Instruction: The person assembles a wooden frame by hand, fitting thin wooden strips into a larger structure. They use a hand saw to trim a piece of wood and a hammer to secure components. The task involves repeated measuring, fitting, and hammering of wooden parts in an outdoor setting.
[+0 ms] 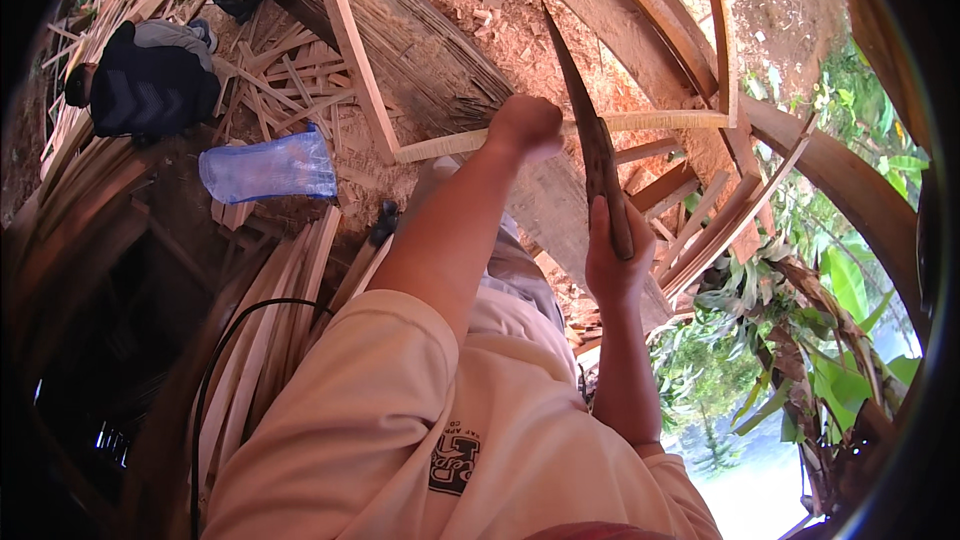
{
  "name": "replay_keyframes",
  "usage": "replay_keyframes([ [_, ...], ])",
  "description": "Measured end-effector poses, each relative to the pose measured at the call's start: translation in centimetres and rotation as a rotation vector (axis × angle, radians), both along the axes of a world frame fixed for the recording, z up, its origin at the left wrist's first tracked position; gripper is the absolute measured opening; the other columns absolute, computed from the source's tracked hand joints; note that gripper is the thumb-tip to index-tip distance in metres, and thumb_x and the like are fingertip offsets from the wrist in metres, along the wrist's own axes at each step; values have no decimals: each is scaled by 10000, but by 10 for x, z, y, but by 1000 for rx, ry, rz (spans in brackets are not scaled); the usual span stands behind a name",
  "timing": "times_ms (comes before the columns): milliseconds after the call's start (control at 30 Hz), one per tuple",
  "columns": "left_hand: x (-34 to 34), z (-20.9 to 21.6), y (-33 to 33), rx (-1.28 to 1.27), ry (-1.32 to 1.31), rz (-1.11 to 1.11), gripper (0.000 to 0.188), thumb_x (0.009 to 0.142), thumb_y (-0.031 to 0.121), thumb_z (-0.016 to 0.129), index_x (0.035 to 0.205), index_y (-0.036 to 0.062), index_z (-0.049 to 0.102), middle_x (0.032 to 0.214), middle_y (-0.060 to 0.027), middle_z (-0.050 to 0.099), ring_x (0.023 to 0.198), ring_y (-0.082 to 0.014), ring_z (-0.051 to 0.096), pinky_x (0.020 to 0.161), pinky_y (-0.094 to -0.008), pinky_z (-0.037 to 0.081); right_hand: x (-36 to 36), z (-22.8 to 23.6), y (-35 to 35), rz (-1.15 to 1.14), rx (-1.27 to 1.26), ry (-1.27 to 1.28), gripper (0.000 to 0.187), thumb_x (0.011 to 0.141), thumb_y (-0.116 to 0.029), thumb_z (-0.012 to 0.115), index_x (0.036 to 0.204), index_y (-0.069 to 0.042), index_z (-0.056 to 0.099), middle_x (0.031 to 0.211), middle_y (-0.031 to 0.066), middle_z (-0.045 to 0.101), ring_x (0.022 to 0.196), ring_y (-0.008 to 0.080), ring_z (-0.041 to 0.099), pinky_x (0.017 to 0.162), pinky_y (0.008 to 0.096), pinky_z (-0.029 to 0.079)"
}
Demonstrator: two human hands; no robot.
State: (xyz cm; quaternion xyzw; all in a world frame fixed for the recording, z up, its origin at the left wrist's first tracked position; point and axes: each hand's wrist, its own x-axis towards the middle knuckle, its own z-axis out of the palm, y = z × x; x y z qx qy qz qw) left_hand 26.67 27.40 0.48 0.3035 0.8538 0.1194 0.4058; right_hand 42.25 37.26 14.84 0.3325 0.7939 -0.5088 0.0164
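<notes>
My left hand is closed round a pale wooden strip. That strip is one side of a frame of thin battens, with another batten meeting its left end. In my right hand is a machete, gripped by its dark wooden handle. Its long dark blade tapers to a point and leans up and left. The machete passes in front of the strip, just right of my left fist; whether they touch I cannot tell.
A weathered plank lies under the frame, amid sawdust and shavings. On the left are a clear blue plastic bag, a crouching person in a dark top and stacked battens. A black cable runs beside them. Plants grow at right.
</notes>
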Motion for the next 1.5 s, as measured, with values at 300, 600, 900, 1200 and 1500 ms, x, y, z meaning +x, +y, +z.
replay_keyframes([
  [300,-2,5,-1,-19,-40,82,249,823,178,604,894,16,780,950,-219,758,938,-367,748,880,-462,581,14,0,-2,61,73,-88,312,991,-173,681,760,-8,551,590,90,472,541,116,422,509,349,370],
  [600,-2,-2,-1,-33,-3,46,284,815,236,630,956,58,802,996,-173,773,986,-348,740,918,-416,566,57,-37,7,43,-34,32,229,1026,-173,647,864,-12,627,650,-22,539,594,58,480,528,260,363],
  [900,0,-4,-2,2,-49,123,212,810,174,630,845,31,782,1006,-221,755,1123,-338,691,1068,-429,475,70,59,-2,-25,-43,-182,230,993,-117,670,812,3,595,616,53,520,581,88,449,523,324,367],
  [1200,42,-9,-7,35,177,-78,501,929,377,666,1274,14,660,1429,-164,582,1499,-276,365,1297,-495,131,82,129,7,35,90,-242,242,968,-106,714,787,-7,586,570,69,506,508,86,412,482,316,337],
  [1500,36,-4,-6,80,142,-64,341,906,364,657,949,44,763,1207,-161,701,1336,-251,544,1290,-463,160,58,141,-15,22,44,-269,299,972,-110,701,739,-21,536,539,72,445,465,142,375,477,356,304],
])
